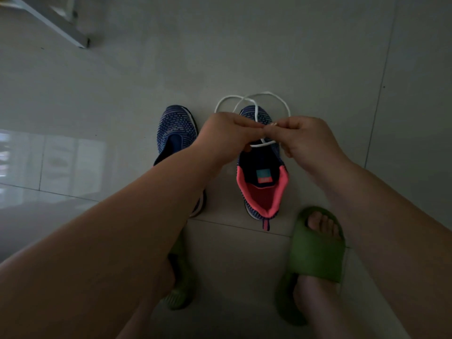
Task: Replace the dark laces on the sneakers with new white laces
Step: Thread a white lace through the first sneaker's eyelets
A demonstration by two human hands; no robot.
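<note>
Bare forearms filled the near frame, with green slides below them, the right slide (315, 243) plain, the left slide (181, 285) mostly hidden under the left arm; both arms reached forward to meet over the shoes. Left hand (225, 135) and right hand (305, 138) were fingertip to fingertip, each pinching the white lace (256, 96) between thumb and forefinger, other fingers curled in; hands held close together probably to even up or steady the lace tips for threading, though the tip itself was too small to make out. Lace ran out from the pinch in two loose loops lying on the floor past the toe of the right-hand sneaker (263, 182), with one strand crossing under the hands at the sneaker's throat; whether that strand passed through eyelets, cannot tell. That sneaker sat toe away, coral lining and tongue label showing, no dark lace seen on it; it was likely the one being laced. Second sneaker (176, 133) stood just beside on the left, parallel, also with no lace visible, its heel hidden by the left forearm. Grey tiled floor (244, 57) all round; a pale metal frame leg (61, 25) far upper left, well apart; hands themselves blocked the view of the eyelet area.
</note>
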